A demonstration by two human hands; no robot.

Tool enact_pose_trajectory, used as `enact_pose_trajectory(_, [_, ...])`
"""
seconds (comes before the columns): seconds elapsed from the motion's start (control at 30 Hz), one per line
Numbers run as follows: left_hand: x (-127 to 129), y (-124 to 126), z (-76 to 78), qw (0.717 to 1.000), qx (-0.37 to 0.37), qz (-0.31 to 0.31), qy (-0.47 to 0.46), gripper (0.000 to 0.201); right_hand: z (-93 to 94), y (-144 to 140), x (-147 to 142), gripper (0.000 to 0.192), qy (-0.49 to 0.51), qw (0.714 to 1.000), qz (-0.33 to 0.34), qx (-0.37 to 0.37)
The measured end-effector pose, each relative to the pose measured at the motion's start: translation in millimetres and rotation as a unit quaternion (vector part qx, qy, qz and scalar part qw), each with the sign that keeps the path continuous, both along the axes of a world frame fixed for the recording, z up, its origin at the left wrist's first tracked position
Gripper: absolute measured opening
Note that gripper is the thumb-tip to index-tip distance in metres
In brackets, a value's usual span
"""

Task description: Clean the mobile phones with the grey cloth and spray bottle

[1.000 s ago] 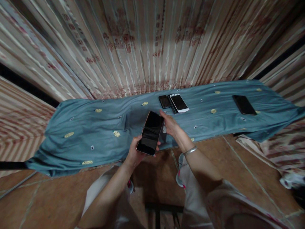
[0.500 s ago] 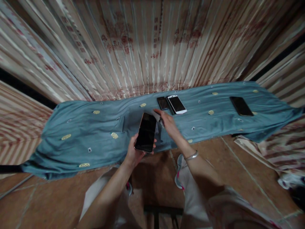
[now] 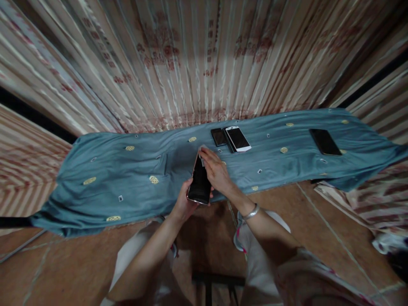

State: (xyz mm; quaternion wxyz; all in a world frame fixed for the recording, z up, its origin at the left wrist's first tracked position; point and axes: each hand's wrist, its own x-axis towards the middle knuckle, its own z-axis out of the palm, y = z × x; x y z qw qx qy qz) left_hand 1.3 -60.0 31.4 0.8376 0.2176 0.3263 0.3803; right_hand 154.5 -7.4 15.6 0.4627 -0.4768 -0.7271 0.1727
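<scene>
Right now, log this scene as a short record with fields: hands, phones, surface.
left hand: grips the lower end of a dark phone, screen up
right hand: lies over the phone's upper part, pinching a small pale cloth at its top edge
white phone: flat on the blue cloth
small dark phone: just left of the white one
black phone: alone, far right
backdrop: striped curtain
</scene>
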Motion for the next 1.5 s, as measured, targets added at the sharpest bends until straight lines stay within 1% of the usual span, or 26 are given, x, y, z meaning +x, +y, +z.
enact_pose_trajectory(0.23, [-3.6, 8.1, -5.3, 0.997, -0.022, 0.069, 0.037, 0.033, 2.6, -19.0, -17.4, 0.052, -0.035, 0.996, 0.080, 0.003])
enact_pose_trajectory(0.4, [-3.3, 8.1, -3.8, 0.995, -0.026, 0.076, 0.061, 0.032, 4.5, -21.7, -19.3, 0.048, -0.038, 0.995, 0.096, 0.003])
enact_pose_trajectory(0.5, [-1.2, 5.8, -5.4, 0.997, -0.005, 0.052, 0.058, 0.033, 2.6, -13.7, -12.8, 0.045, -0.033, 0.997, 0.076, 0.004])
enact_pose_trajectory(0.6, [1.2, 2.4, -6.9, 0.998, 0.015, 0.011, 0.055, 0.037, 0.8, -4.0, -3.2, 0.046, -0.032, 0.999, 0.030, 0.003])
enact_pose_trajectory(0.67, [2.4, 0.2, -6.1, 0.998, 0.021, -0.002, 0.055, 0.038, 0.2, 0.6, 2.2, 0.046, -0.028, 1.000, 0.004, 0.002])
enact_pose_trajectory(0.77, [2.8, -1.6, -2.4, 0.998, 0.032, 0.000, 0.053, 0.039, -1.2, 4.1, 6.7, 0.045, -0.021, 0.999, -0.025, 0.000])
enact_pose_trajectory(0.9, [0.3, 0.3, 2.9, 0.998, 0.037, 0.024, 0.053, 0.041, -6.1, 5.5, 8.4, 0.045, -0.003, 0.998, -0.054, -0.011])
enact_pose_trajectory(1.0, [-3.0, 4.0, 4.2, 0.997, 0.034, 0.041, 0.051, 0.042, -10.2, 6.3, 9.2, 0.044, 0.003, 0.998, -0.063, -0.015])
enact_pose_trajectory(1.1, [-5.0, 7.1, 3.5, 0.998, 0.032, 0.044, 0.041, 0.043, -12.4, 6.9, 10.0, 0.043, -0.003, 0.997, -0.075, -0.013])
enact_pose_trajectory(1.3, [-1.9, 7.9, 3.3, 0.998, 0.026, 0.044, 0.036, 0.046, -10.4, 7.1, 8.0, 0.043, -0.021, 0.997, -0.077, 0.000])
enact_pose_trajectory(1.4, [-0.4, 7.1, 3.0, 0.999, 0.020, 0.030, 0.030, 0.052, -6.4, 4.7, 4.4, 0.043, -0.030, 0.997, -0.063, 0.014])
enact_pose_trajectory(1.5, [-1.2, 7.0, 1.7, 0.999, -0.001, 0.016, 0.028, 0.065, -1.9, 0.1, -0.7, 0.044, -0.039, 0.998, -0.034, 0.029])
